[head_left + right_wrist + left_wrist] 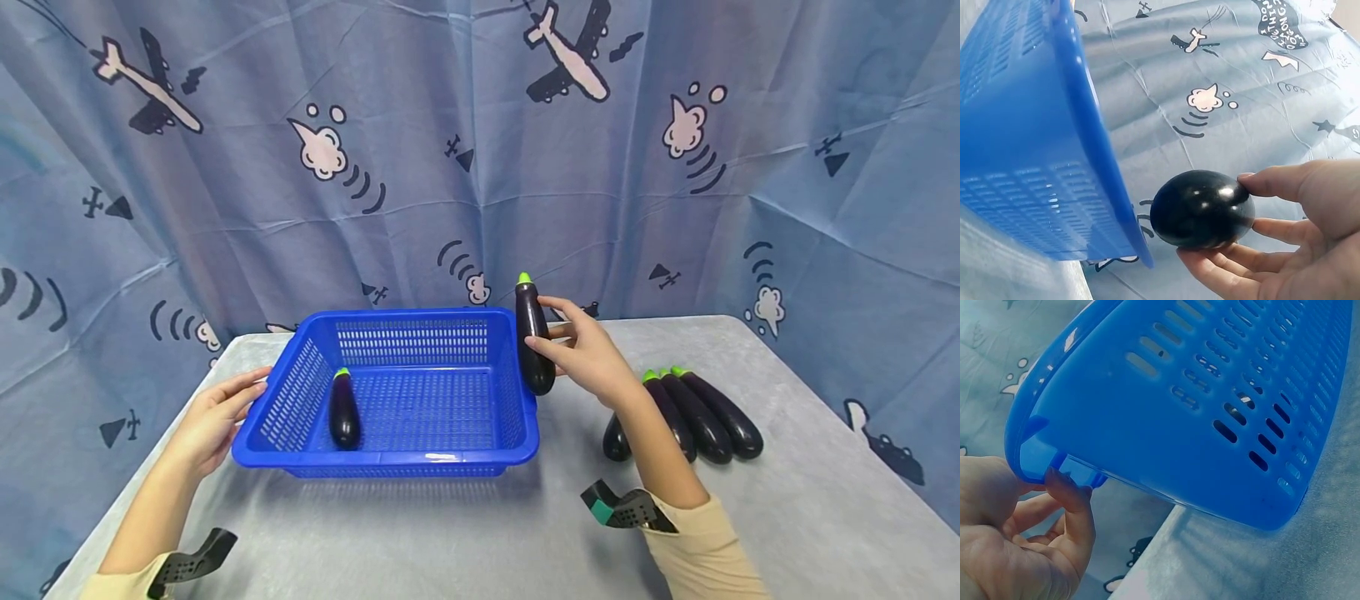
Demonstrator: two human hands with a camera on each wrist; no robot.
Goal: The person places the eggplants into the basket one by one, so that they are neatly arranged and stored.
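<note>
A blue plastic basket [420,417] with slotted walls stands on the table, one eggplant [344,414] lying inside near its left wall. My left hand [212,421] grips the rim at the basket's left end; the left wrist view shows the fingers [1072,509] curled at that rim. Over the basket's right rim, my right hand [588,350] holds a second dark eggplant [534,342] nearly upright, green stem end up. In the right wrist view that eggplant's rounded bottom [1200,209] sits between thumb and fingers, beside the basket wall [1035,156].
Several more eggplants [720,412] lie side by side on the table [465,542] to the right, partly hidden behind my right forearm. A blue curtain [420,150] printed with planes and clouds hangs behind the table.
</note>
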